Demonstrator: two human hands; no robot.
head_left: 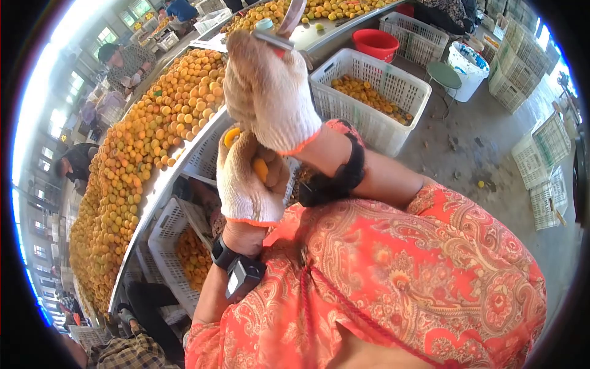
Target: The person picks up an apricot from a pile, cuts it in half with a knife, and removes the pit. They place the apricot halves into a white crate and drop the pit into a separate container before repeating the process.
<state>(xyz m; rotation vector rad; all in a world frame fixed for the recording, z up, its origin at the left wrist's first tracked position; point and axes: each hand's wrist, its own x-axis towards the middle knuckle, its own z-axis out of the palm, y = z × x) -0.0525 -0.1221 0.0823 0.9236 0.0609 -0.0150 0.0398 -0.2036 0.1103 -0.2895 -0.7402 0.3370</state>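
Observation:
My left hand [252, 181], in a white knit glove with orange trim, is closed around apricot pieces. One orange piece [232, 136] shows at the fingertips and another [260, 169] in the palm. Just above it, touching or nearly so, is my right hand [270, 92], in a stained matching glove. It is curled into a fist around a knife, whose blade [292, 18] points up and away. Most of the knife's handle is hidden by the fingers. A long heap of whole apricots [147, 141] covers the metal-edged table beside my hands.
White crates of apricots stand right of the table [369, 104] and under its edge [166, 240]. Nearby are a red basin [375, 44], a green stool [444, 75], a white bucket [468, 69] and stacked crates [522, 61]. Co-workers sit along the far side [126, 64].

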